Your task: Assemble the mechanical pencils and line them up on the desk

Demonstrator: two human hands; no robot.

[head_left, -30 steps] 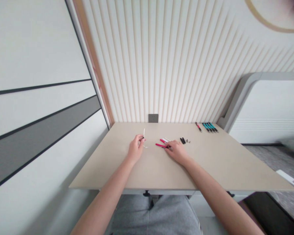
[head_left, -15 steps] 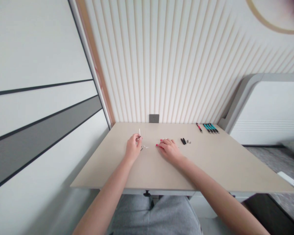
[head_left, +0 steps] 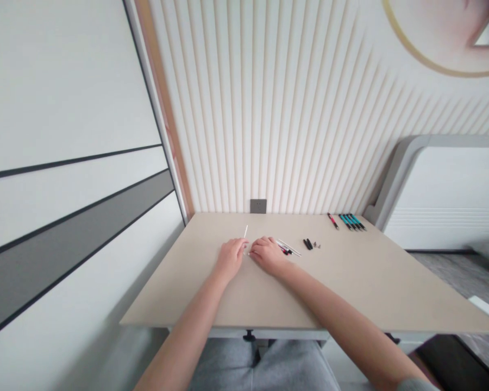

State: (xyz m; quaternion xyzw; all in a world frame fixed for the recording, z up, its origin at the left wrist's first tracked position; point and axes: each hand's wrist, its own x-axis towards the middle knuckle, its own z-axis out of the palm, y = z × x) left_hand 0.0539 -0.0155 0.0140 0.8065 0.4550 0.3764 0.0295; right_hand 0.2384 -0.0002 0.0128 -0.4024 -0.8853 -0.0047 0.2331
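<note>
My left hand (head_left: 230, 256) is closed around the lower end of a thin white pen refill (head_left: 245, 231), which points up and slightly right. Close by on the right, my right hand (head_left: 266, 253) rests low over the tabletop with its fingers curled together. Whatever lies at those fingertips is too small and covered to make out. Tiny pale bits show between the two hands. Just right of my right hand is a loose bunch of white refills (head_left: 292, 249) with dark and red pen parts (head_left: 285, 251), partly hidden by the hand.
Two black pen parts (head_left: 307, 244) lie further right, beside small metallic pieces (head_left: 317, 245). At the back right of the beige table (head_left: 350, 288) are a red-and-black pen (head_left: 333, 221) and several teal pens (head_left: 352, 222). A socket (head_left: 258, 206) sits on the ribbed wall behind.
My right hand has shifted left toward my left hand, uncovering the bunch of refills and pen parts. The refill in my left hand now leans right. The view has tilted slightly.
</note>
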